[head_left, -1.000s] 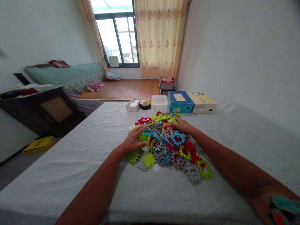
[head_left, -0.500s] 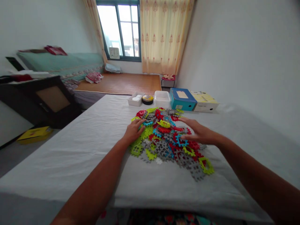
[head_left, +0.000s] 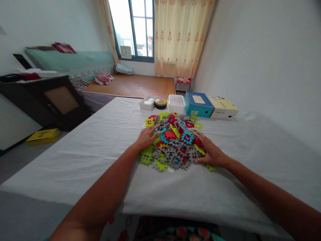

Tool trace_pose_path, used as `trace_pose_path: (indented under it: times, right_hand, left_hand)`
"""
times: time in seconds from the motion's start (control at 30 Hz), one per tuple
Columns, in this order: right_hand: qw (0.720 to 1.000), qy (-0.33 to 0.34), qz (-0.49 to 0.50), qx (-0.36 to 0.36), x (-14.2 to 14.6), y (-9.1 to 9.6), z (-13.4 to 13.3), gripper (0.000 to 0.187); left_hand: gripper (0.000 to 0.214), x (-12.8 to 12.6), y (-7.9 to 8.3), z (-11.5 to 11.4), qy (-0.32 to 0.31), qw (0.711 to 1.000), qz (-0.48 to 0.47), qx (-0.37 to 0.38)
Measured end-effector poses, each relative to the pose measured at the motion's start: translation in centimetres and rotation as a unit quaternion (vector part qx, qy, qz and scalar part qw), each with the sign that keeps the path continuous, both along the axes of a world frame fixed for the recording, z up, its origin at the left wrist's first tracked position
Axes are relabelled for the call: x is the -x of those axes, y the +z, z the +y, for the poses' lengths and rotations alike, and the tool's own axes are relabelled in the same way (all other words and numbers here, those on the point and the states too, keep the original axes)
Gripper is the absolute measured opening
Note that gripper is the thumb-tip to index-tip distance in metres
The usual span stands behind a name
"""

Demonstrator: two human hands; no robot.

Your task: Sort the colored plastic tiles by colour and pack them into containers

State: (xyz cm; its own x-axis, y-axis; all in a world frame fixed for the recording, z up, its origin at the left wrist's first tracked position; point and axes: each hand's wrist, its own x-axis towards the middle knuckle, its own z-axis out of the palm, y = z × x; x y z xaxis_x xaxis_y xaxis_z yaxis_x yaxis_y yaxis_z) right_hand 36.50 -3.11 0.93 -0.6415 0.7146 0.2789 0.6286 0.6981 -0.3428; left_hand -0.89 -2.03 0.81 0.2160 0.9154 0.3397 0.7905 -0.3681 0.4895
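A heap of flat plastic building pieces with toothed edges [head_left: 173, 150], in grey, red, lime green and blue, lies on a white-covered table [head_left: 100, 144]. My left hand [head_left: 147, 137] rests against the heap's left side, fingers stretched over green and blue pieces. At the right side, my right hand [head_left: 212, 152] is spread with its thumb apart, touching red, grey and green pieces. Neither hand grips a piece. A blue square piece [head_left: 187, 137] lies on top, between the hands. One lime green piece [head_left: 210, 167] shows just below my right hand, partly covered.
Along the table's far edge stand a small white tray [head_left: 147, 106] with white items, a round black-and-yellow tin [head_left: 161, 103], a clear plastic box [head_left: 177, 104], a blue box [head_left: 199, 105] and a yellow-and-white box [head_left: 223, 108]. A wall runs along the right.
My right hand has moved down and pushed the right-hand pieces inward, making the heap more compact. The blue square piece has shifted up and left. My left hand stays at the left side.
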Motion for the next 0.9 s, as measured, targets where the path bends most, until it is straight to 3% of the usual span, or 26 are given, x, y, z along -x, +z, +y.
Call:
trace_pose_path:
  times: [0.13,0.3,0.37,0.5,0.63,0.8,0.9]
  right_hand:
    - [0.998,-0.008,0.068,0.001,2.8,0.7,2.6,0.106]
    - [0.987,-0.091,0.127,0.042,6.0,1.3,4.6,0.087]
    - [0.984,-0.094,0.143,0.043,7.1,1.9,5.1,0.085]
    - [0.984,-0.046,0.166,0.042,9.4,3.8,5.9,0.081]
    - [0.978,-0.037,0.195,0.058,11.0,5.6,6.8,0.078]
    - [0.979,0.011,0.199,0.034,11.7,6.3,5.3,0.071]
    - [0.990,0.084,0.116,-0.002,12.2,5.4,2.2,0.073]
  left_hand:
    - [0.055,0.0,0.3,-0.1,-0.019,1.000,-0.012,0.003]
    - [0.072,0.2,0.5,-0.2,-0.041,0.999,0.001,-0.003]
    - [0.073,0.2,0.4,-0.2,-0.045,0.999,-0.006,-0.014]
    - [0.058,0.1,0.0,0.0,-0.043,0.998,-0.032,-0.041]
    - [0.042,-0.3,0.2,0.2,0.004,0.995,-0.095,-0.039]
    - [0.043,0.0,0.5,0.2,0.118,0.980,-0.157,0.003]
    - [0.055,0.5,0.2,0.4,0.057,0.988,-0.137,-0.029]
